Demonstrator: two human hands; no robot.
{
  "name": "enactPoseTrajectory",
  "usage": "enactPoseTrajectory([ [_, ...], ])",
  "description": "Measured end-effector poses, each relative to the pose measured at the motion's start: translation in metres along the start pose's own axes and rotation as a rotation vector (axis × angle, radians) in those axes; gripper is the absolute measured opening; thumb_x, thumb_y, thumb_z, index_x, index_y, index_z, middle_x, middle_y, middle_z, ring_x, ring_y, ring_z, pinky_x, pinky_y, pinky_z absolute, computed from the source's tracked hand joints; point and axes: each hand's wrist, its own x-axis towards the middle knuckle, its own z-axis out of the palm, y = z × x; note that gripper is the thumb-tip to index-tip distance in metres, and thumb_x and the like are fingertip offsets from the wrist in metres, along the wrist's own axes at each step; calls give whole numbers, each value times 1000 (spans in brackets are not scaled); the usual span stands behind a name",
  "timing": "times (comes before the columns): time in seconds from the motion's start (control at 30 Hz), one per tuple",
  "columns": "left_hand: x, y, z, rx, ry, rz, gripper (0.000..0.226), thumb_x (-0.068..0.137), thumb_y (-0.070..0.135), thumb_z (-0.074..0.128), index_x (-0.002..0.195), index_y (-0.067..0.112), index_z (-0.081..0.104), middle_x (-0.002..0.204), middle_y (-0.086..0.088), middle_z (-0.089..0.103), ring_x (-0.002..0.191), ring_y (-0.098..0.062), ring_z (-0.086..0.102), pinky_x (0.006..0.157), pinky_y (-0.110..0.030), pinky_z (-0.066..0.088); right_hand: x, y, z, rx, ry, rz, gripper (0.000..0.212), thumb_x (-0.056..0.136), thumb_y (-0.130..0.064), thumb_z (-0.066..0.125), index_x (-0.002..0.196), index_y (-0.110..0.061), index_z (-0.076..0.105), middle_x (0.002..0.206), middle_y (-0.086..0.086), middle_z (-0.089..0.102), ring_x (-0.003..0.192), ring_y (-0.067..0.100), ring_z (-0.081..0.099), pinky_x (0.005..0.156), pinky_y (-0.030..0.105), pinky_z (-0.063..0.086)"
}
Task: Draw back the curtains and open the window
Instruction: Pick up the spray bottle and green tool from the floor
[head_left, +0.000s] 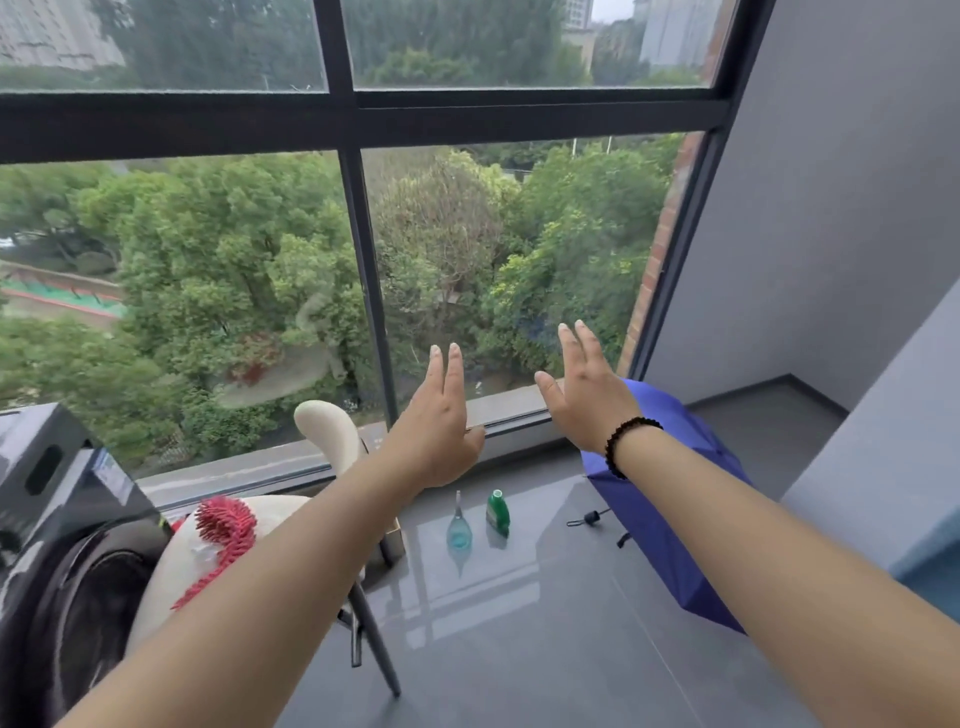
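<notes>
A tall window with a black frame (363, 119) fills the wall ahead, with trees and buildings behind the glass. No curtain shows in view. My left hand (441, 415) is stretched out in front of the lower right pane, fingers straight, holding nothing. My right hand (587, 389) is raised beside it with fingers spread, a dark bead bracelet on the wrist. Both hands hang in the air near the window sill (519, 415); I cannot tell whether they touch the glass.
A cream chair (332, 436) with a red spiky toy (226, 530) stands at the lower left beside dark equipment (62, 493). A blue umbrella (660, 493) lies on the grey floor at the right. A clear bottle (458, 525) and a green bottle (497, 512) stand on the floor.
</notes>
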Motion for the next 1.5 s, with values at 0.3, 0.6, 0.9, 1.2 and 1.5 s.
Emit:
enactPoseTrajectory([
  [0.3,72,-15,35,-21,-110,13,93,95,31,52,151,14,-20,159,-8,-26,148,-29,9,111,-37,26,45,37,23,-30,-37,89,67,101,-40,36,153,-10,6,160,10,-1,146,27,16,112,42,29],
  [0.6,176,-68,55,-17,-181,-3,93,97,33,52,151,11,-21,160,-8,-24,148,-29,11,108,-37,29,145,47,80,-40,-109,133,66,101,-40,35,153,-13,5,161,6,-2,146,25,13,114,42,25],
  [0.9,254,-146,94,3,-395,-103,91,98,34,48,150,11,-23,163,-7,-11,149,-21,10,116,-38,24,227,54,160,-40,-287,151,66,101,-40,35,153,-13,6,161,5,-1,146,23,15,111,38,24],
  [1.2,289,-174,120,24,-536,-178,84,99,33,45,152,13,-18,163,-6,-4,149,-22,14,117,-39,24,267,69,196,3,-366,141,66,101,-40,35,153,-16,4,161,6,-2,143,27,22,110,39,27],
  [1.5,341,-172,148,35,-537,-265,81,99,31,43,153,15,-15,162,-7,10,142,-26,31,108,-38,34,326,123,223,-44,-520,95,59,100,-37,40,151,-15,19,160,9,0,144,28,17,111,43,29],
])
